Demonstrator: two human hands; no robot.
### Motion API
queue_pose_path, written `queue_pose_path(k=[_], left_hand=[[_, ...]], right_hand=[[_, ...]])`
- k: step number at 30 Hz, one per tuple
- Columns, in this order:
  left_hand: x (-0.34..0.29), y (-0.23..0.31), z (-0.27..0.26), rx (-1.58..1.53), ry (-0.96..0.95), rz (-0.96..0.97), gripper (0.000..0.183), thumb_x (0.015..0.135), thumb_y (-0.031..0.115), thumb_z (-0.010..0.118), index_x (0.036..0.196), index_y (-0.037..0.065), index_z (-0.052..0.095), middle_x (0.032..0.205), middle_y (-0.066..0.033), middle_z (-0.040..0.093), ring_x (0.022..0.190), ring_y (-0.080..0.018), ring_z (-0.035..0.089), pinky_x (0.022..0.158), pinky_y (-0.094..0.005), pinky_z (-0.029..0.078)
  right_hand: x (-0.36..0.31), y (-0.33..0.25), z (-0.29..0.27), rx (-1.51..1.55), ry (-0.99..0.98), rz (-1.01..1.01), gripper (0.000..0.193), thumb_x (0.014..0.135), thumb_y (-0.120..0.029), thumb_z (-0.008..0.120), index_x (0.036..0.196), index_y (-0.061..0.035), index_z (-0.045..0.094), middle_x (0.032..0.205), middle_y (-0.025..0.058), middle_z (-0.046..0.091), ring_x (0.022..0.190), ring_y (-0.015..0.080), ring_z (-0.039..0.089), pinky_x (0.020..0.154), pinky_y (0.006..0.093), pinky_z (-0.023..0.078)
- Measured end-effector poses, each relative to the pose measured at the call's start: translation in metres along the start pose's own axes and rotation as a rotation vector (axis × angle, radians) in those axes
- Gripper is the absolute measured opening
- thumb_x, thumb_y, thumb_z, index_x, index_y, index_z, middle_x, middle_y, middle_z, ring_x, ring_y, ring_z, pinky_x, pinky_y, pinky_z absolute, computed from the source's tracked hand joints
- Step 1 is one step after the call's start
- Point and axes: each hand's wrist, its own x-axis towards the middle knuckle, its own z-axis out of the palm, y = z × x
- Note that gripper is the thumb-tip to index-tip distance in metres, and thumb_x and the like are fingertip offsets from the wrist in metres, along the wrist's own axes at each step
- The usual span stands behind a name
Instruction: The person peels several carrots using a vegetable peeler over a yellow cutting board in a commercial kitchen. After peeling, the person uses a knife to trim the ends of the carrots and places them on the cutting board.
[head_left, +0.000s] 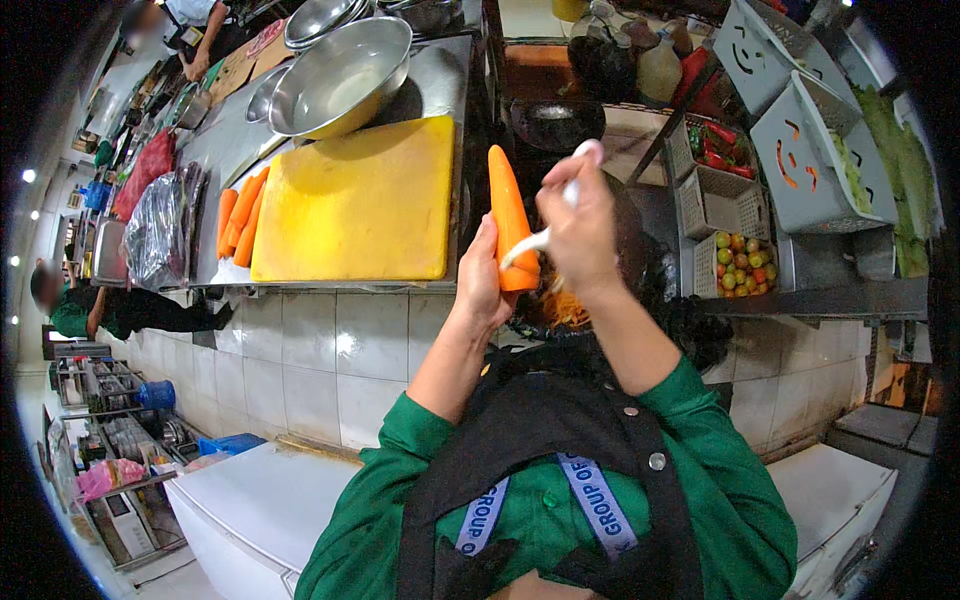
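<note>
Head view: peeling looks in hand. Left hand (478,275) grips the carrot (509,205) near its thick end; right hand (582,225) closes round a white peeler (527,246), its head at the carrot. Orange shavings (566,309) lie below the hands, spare carrots (240,215) well left. Next stroke probably needs a steady left grip, perhaps turning the carrot.

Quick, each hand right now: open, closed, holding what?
Left hand: closed, holding a carrot near its thick end.
Right hand: closed around a white tool, apparently a peeler, held at the carrot.
</note>
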Motion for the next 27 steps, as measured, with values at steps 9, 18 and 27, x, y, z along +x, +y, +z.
queue_pose_path(k=[9, 18, 27], left_hand=[[-0.019, 0.0, 0.004, 0.08, -0.163, -0.08, 0.04, 0.098, 0.039, 0.032, 0.112, 0.007, 0.05, 0.086, -0.0098, 0.06, 0.069, -0.0185, 0.059, 0.061, -0.0326, 0.051], [-0.007, -0.001, 0.004, -0.133, -0.227, 0.03, 0.051, 0.1, 0.04, 0.025, 0.139, 0.009, 0.034, 0.114, -0.0061, 0.057, 0.096, -0.0165, 0.057, 0.084, -0.0302, 0.046], [-0.023, -0.007, 0.017, 0.122, -0.175, -0.018, 0.045, 0.099, 0.035, 0.03, 0.135, 0.008, 0.038, 0.087, -0.0079, 0.059, 0.072, -0.0173, 0.059, 0.063, -0.0271, 0.05]], right_hand=[[0.131, 0.034, -0.028, -0.441, 0.161, -0.046, 0.005, 0.077, -0.004, 0.052, 0.081, -0.0055, 0.053, 0.085, 0.0152, 0.056, 0.076, 0.0343, 0.062, 0.068, 0.0424, 0.048], [-0.023, 0.011, 0.007, -0.128, 0.012, -0.151, 0.01, 0.079, 0.001, 0.052, 0.088, -0.0035, 0.049, 0.082, 0.0087, 0.053, 0.081, 0.0177, 0.057, 0.075, 0.0295, 0.045], [0.129, 0.037, -0.048, -0.313, 0.268, -0.041, 0.011, 0.073, 0.0, 0.05, 0.084, -0.0035, 0.05, 0.082, 0.0084, 0.048, 0.076, 0.0197, 0.049, 0.071, 0.0323, 0.042]])
